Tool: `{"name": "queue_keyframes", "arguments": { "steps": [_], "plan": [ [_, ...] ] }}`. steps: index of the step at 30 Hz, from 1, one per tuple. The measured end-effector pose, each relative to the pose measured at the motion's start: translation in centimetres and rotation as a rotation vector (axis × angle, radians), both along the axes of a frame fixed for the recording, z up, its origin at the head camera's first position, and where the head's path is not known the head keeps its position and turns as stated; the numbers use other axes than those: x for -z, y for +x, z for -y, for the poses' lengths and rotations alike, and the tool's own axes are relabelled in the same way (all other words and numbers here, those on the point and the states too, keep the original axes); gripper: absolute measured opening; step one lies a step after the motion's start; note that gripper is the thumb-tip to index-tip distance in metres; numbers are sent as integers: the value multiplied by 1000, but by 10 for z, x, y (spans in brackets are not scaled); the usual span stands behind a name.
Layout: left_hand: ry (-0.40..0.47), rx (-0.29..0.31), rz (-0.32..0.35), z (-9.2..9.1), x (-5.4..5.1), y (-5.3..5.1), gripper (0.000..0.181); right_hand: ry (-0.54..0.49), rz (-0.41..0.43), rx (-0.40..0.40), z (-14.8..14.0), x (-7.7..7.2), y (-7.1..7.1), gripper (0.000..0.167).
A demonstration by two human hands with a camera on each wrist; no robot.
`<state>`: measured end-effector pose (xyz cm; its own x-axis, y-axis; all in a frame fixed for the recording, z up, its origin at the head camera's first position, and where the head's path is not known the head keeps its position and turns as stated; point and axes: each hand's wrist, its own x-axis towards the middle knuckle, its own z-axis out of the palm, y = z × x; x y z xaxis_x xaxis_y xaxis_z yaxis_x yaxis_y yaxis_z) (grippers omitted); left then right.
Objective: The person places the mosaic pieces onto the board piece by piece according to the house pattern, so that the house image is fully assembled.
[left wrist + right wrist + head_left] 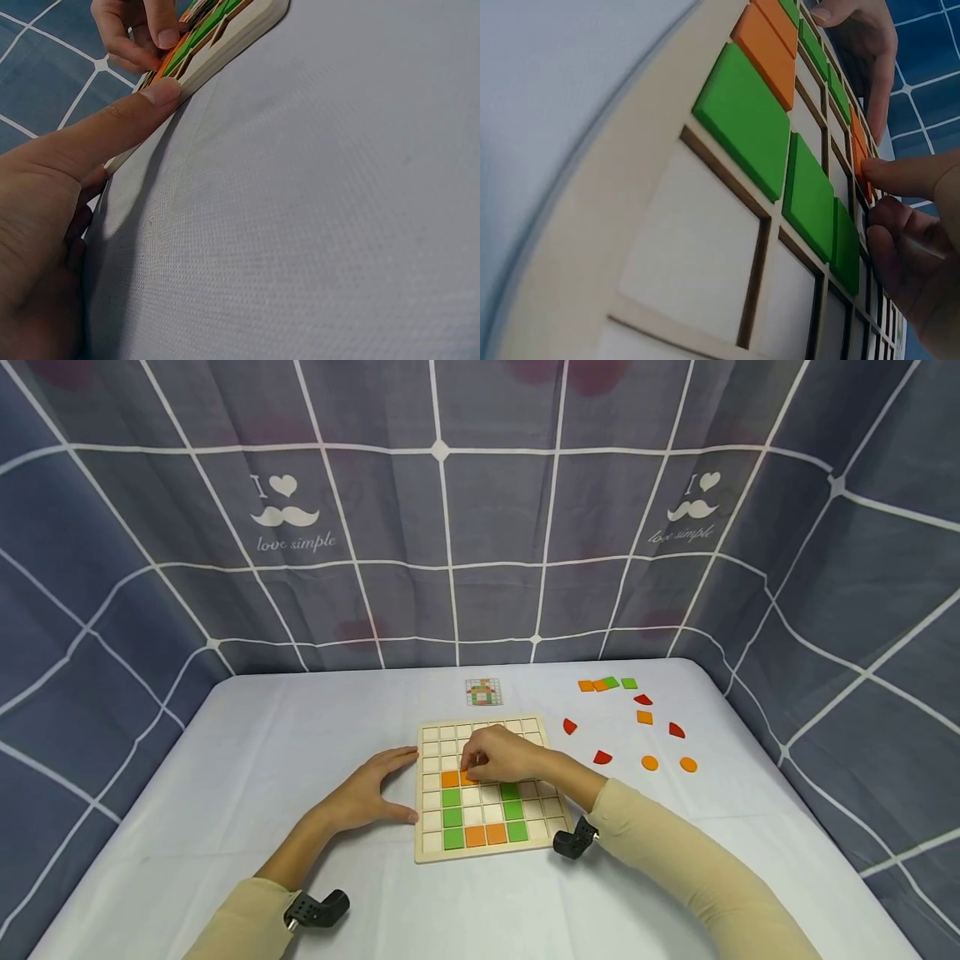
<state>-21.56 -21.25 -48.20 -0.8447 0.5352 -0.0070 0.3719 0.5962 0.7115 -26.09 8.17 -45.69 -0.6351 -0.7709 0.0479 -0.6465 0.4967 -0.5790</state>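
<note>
pinching an orange tile (467,779) in my right hand (506,755), i see it on the grid board (432,822), lower middle of the head view; my left hand (363,792), spread and released, touches the board's left edge. red pieces (602,757) lie right of centre.

Head view: right hand (502,753) partly hides board (432,842); card (483,692) too small to read; sleeves (697,868) cut off below.

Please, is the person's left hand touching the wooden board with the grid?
Touching. The left wrist view shows it: the left hand has its thumb tip against the edge of the board.
</note>
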Motion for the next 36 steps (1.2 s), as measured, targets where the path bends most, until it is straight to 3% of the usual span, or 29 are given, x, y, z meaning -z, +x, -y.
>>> {"name": "queue_keyframes", "arguments": {
  "steps": [4,14,22,31,36],
  "plan": [
    [5,0,6,0,0,1,105,13,-29,-1,0,-2,2,5],
    [-2,-11,6,1,1,0,106,5,84,-19,-11,-6,3,12],
    [-5,-18,12,0,2,0,107,-22,149,15,-35,-9,0,15],
    [-5,-23,2,3,2,2,105,-20,146,74,-72,-21,-6,16],
    [0,-18,0,-1,1,2,104,-21,133,174,-108,-29,-11,17]
  ]
}}
